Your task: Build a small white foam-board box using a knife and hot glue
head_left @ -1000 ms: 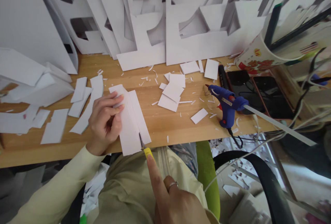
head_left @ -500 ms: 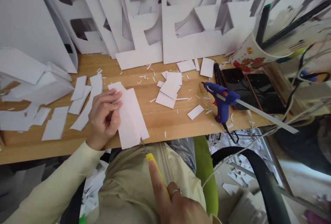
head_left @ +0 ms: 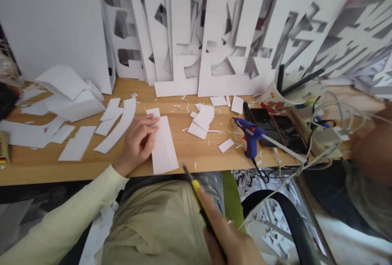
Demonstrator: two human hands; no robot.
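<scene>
My left hand (head_left: 138,141), its fingers curled and pressed together, holds down a white foam board piece (head_left: 165,146) at the table's front edge. A smaller white strip (head_left: 153,112) pokes out beyond its fingertips. My right hand (head_left: 228,232) is closed around a yellow and black utility knife (head_left: 198,193). The knife's blade points up and left, just right of the board's lower corner and apart from it. Motion blurs the knife and the right hand a little.
A blue glue gun (head_left: 251,134) with a long glue stick lies right, beside two phones (head_left: 289,129) and a paper cup of pens (head_left: 274,98). White offcuts (head_left: 202,120) litter the wooden table (head_left: 122,171). Cut-out panels (head_left: 180,87) lean behind. Another person's arm (head_left: 372,142) shows at right.
The knife has left the board's lower edge and moved right, now clear of it. The left hand still presses on the board. The view has shifted, showing more on both sides.
</scene>
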